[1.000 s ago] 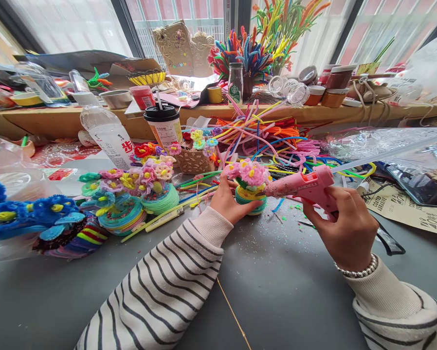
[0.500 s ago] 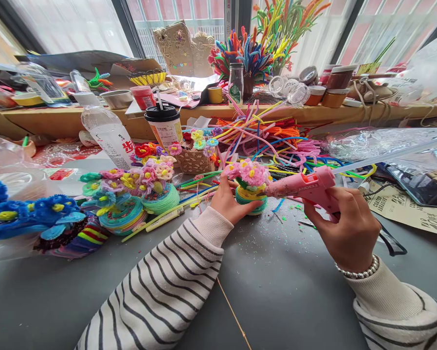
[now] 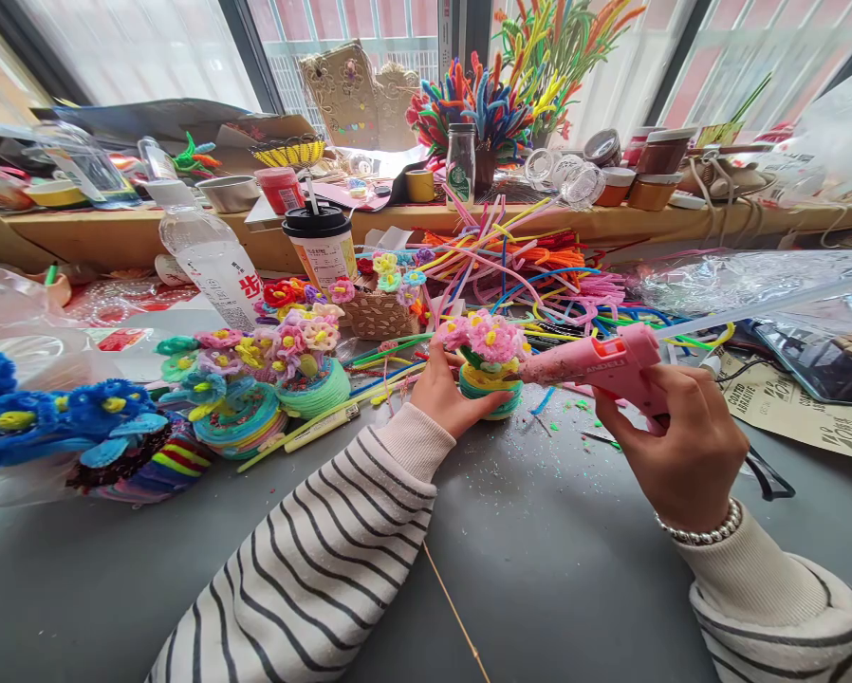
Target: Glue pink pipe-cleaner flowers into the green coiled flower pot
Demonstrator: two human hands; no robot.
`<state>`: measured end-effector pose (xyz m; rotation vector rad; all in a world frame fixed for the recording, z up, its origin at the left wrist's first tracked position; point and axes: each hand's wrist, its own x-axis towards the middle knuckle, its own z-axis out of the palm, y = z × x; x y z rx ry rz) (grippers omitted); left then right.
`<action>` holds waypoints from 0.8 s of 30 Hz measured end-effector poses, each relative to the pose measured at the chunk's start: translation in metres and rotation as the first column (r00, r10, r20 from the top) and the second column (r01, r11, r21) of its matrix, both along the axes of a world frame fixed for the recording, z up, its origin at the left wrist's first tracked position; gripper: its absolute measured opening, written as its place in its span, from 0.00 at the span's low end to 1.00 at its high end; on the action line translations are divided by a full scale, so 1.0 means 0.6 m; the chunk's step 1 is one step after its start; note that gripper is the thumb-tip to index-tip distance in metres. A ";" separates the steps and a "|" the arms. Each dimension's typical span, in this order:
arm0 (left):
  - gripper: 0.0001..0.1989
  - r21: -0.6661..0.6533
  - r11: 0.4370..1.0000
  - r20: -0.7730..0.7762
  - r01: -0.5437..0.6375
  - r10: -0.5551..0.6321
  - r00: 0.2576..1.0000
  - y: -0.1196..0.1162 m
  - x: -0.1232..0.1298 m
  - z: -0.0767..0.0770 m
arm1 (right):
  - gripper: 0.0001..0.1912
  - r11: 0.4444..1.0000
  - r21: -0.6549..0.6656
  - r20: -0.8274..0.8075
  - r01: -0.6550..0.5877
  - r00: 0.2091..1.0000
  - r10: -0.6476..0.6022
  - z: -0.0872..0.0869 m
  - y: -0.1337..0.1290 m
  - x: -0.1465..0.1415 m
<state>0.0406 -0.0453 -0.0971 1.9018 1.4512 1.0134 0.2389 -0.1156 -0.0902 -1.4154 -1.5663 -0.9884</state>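
Observation:
My left hand (image 3: pixel 446 394) is closed around the left side of a small pot (image 3: pixel 493 391) wound in green, blue and yellow fuzzy stems, with pink fuzzy flowers (image 3: pixel 491 335) on top. In my right hand (image 3: pixel 682 441) is a pink glue gun (image 3: pixel 597 363), its fingers wrapped round the handle. The gun's nozzle points left and is right beside the pot's upper rim; whether it touches cannot be made out. A clear glue stick (image 3: pixel 760 308) comes out of the gun's back end.
Finished flower pots (image 3: pixel 237 417) and a dark blue one (image 3: pixel 141 455) stand at the left. Behind are a water bottle (image 3: pixel 209 261), a lidded cup (image 3: pixel 319 247) and piled fuzzy stems (image 3: pixel 526 270). Black-handled scissors (image 3: pixel 771 479), a phone (image 3: pixel 817 360) and packaging lie right.
My right hand and the glue gun have shifted very slightly to the right. My left hand and the flower pot have stayed in place.

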 end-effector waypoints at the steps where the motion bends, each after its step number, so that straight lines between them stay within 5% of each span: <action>1: 0.44 -0.002 1.000 0.000 0.001 -0.001 1.000 0.000 0.000 0.000 | 0.17 1.000 0.000 -0.003 0.002 1.000 -0.002 0.001 0.000 -0.001; 24: 0.41 0.008 1.000 -0.019 -0.014 0.014 1.000 0.001 -0.001 -0.003 | 0.17 0.998 -0.070 -0.016 -0.008 1.000 0.007 0.000 -0.004 -0.001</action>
